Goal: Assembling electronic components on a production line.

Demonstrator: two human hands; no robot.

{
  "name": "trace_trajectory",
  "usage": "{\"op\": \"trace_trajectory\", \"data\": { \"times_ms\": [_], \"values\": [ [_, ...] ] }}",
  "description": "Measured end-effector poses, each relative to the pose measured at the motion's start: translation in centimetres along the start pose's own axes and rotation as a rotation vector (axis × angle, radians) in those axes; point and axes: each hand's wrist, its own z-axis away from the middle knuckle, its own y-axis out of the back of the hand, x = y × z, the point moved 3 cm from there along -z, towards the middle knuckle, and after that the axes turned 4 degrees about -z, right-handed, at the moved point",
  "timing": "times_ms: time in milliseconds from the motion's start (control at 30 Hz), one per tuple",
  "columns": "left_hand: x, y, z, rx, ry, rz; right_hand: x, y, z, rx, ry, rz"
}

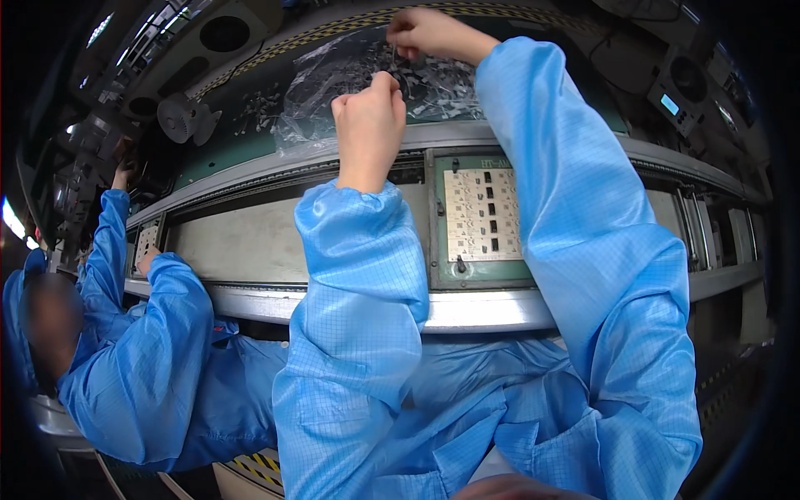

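Note:
My right hand (433, 35) is over the far part of a heap of small dark parts with thin leads (446, 87), its fingertips pinched together. What they hold is too small to make out. Nearer to me my left hand (369, 125) is raised at the heap's near edge, fingers curled and closed; their contents are hidden. Clear plastic sheeting (310, 108) lies under and around the heap. Below my right forearm a green fixture (487, 276) sits on the line, bearing a pale panel (462, 217) with several black components; my sleeve covers its right side.
A metal rail (483, 310) runs along the near side of the conveyor (242, 237). More small parts (258, 108) lie on the green bench at left, near a small white fan (185, 119). A co-worker in blue (158, 367) works at my left, one hand at another panel.

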Motion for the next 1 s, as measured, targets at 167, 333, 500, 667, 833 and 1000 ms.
{"op": "trace_trajectory", "data": {
  "times_ms": [167, 333, 500, 667, 833, 1000],
  "values": [
    [0.3, -0.7, 0.5, -0.033, -0.027, 0.103, -1.3, 3.9, 5.9, 0.008, -0.012, -0.461],
    [1.4, -2.6, 2.8, -0.226, 0.024, 0.201, 0.2, 6.5, 15.0, 0.060, -0.058, -0.227],
    [4.7, -2.2, 3.2, -0.340, -0.198, 0.239, 5.2, 8.9, 25.0, 0.251, -0.120, 0.008],
    [4.2, -1.6, 4.3, -0.500, 0.123, 0.302, 5.7, 6.3, 27.2, 0.376, -0.042, 0.038],
    [4.6, -1.2, 4.6, -0.516, 0.187, 0.107, 3.9, 5.0, 27.0, 0.309, 0.078, 0.225],
    [5.1, -1.1, 4.2, -0.594, 0.243, 0.144, 3.2, 4.3, 26.8, 0.231, 0.252, 0.323]
  ]
}}
